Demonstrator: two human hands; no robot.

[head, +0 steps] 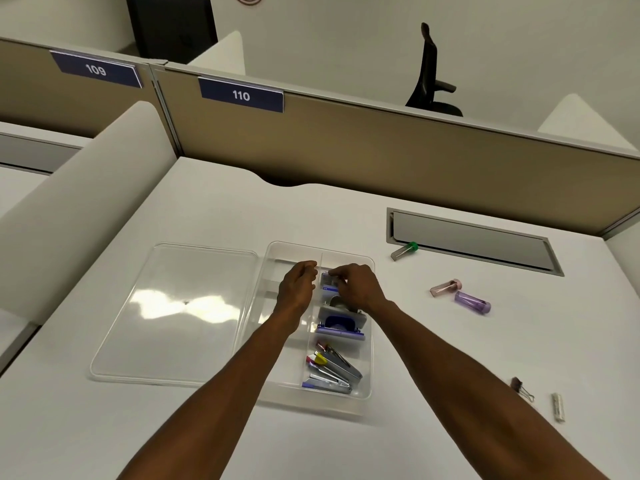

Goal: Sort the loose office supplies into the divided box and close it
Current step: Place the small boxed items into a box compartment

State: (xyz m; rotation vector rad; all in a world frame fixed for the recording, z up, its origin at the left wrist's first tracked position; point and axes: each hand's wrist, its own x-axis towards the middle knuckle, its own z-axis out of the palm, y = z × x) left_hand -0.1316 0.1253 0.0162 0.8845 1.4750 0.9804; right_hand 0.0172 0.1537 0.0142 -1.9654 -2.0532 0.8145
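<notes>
Head view: right hand [358,287] pinches a small blue-labelled box [329,285]; left hand [297,285] curled, contents unclear. Risk: knocking the thin divider [321,263] loose.

Clear divided box [367,344] open, staplers [332,370] inside, lid [173,313] beside

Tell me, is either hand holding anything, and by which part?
Cannot be told for sure. The right hand pinches at a small blue-and-white box in the divided box; the left hand looks empty.
</notes>
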